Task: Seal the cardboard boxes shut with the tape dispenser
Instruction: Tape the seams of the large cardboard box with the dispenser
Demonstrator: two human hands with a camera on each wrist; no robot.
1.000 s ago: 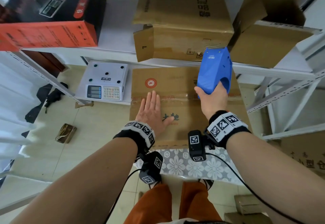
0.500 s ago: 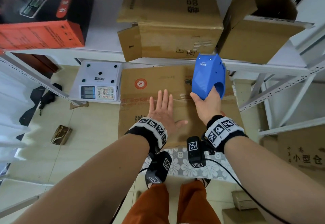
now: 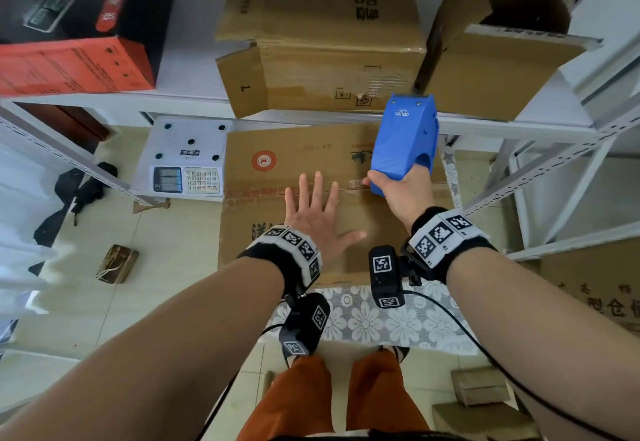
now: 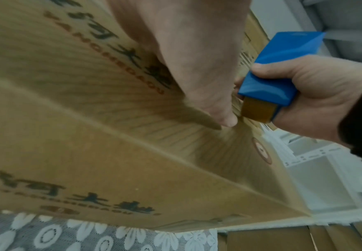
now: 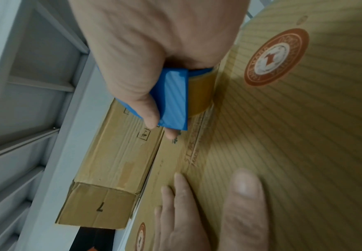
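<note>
Now the left hand (image 3: 317, 222) lies flat, fingers spread, on the box (image 3: 277, 246); right of it, the right hand (image 3: 403, 193) grips the tape dispenser (image 3: 403, 139), tilted onto the seam.

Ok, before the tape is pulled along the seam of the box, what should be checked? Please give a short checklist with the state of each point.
1. Left hand presses flat on the box: ok.
2. Right hand grips the blue tape dispenser: ok.
3. Dispenser sits over the seam: ok.
4. Tape roll touches the cardboard: ok.
5. Tape end already stuck down: cannot tell.
6. Left fingers off the seam: not ok, they lie across it.
</note>
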